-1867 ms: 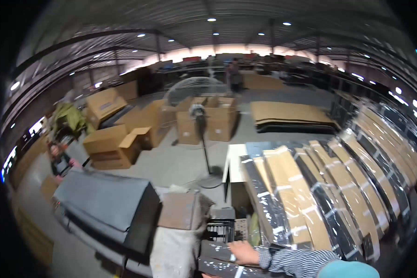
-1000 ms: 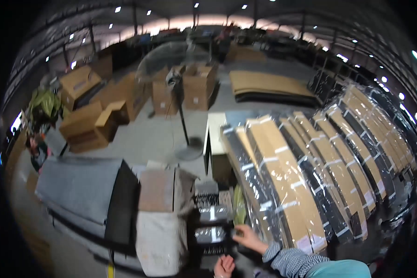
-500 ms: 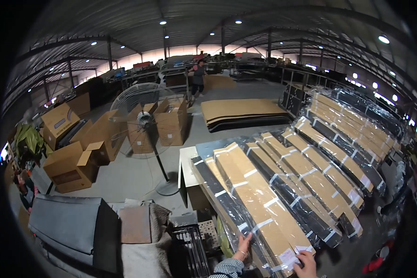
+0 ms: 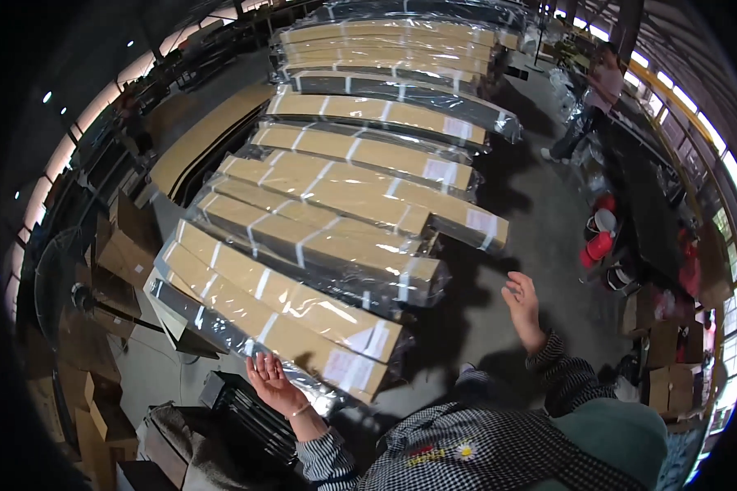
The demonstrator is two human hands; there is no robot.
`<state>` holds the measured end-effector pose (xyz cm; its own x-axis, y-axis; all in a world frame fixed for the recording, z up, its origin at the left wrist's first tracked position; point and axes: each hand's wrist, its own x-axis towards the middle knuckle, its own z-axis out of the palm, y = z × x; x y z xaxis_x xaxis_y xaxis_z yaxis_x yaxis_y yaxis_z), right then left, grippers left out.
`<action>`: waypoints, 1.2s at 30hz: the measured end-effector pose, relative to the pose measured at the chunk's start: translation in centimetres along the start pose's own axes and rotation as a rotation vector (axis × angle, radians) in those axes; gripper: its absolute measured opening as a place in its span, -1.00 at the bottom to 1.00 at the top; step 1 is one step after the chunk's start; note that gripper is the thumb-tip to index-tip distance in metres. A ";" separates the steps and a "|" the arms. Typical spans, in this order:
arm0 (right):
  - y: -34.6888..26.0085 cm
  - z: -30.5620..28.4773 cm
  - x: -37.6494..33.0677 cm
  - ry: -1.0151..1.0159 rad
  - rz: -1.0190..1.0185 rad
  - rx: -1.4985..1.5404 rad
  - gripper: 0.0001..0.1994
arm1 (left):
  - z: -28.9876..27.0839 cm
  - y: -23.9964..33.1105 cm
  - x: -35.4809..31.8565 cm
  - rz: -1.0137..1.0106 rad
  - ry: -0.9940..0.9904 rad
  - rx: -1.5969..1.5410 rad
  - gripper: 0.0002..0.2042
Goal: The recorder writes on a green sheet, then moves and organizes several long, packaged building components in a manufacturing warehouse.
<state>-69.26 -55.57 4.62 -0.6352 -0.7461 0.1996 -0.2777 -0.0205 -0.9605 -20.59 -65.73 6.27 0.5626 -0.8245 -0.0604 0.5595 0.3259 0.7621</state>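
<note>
Two hands are in view, both bare and both spread with nothing gripped. At far left, a standing fan (image 4: pixel 82 299) and stacked cardboard boxes (image 4: pixel 127 241) crowd the edge of the frame. Lower left, a black slatted crate (image 4: pixel 250 413) sits just beside the left hand (image 4: pixel 272 380), which is palm-up, fingers fanned, touching or nearly touching the underside corner of the nearest wrapped bundle (image 4: pixel 278 315). That bundle is a long brown board pack in clear film with pale straps, lying lowest in a fanned row of like bundles (image 4: pixel 368 164) that runs to the upper centre. Risk, as judged: the film looks slick and loose at the near end, so a one-handed lift from this corner could slip or tear the wrap. The bundles overlap, so pulling the lowest may drag its neighbour off the edge. Right of centre, the right hand (image 4: pixel 522 299) hangs open over bare concrete floor (image 4: pixel 540 221), well apart from the stack, giving no support. Far right, red buckets (image 4: pixel 598 241) stand near; another person (image 4: pixel 598 90) stands upper right.
</note>
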 end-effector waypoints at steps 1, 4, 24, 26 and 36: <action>3.3 -2.2 2.0 0.030 0.029 -0.003 -0.59 | 1.4 -1.0 -2.4 0.005 -0.159 -0.012 -0.57; 6.1 -6.3 7.1 0.015 0.378 0.119 -0.57 | 6.3 -5.4 -10.9 -0.159 -0.432 0.011 -0.59; 24.2 -5.7 27.9 -0.327 0.942 0.717 -0.65 | 26.7 -36.0 -25.4 -1.149 -0.293 0.422 -0.51; 20.1 -4.6 30.2 -0.250 0.856 0.780 -0.62 | 27.8 -39.0 -24.0 -1.157 -0.230 0.416 -0.56; -1.9 1.6 46.2 -0.482 0.668 0.892 -0.60 | 29.3 -49.8 -17.9 -1.278 0.169 0.336 -0.52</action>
<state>-96.95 -91.03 15.34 -0.0779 -0.9518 -0.2967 0.7163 0.1536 -0.6807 -76.41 -80.74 -11.73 -0.1604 -0.3880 -0.9076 0.5847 -0.7782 0.2294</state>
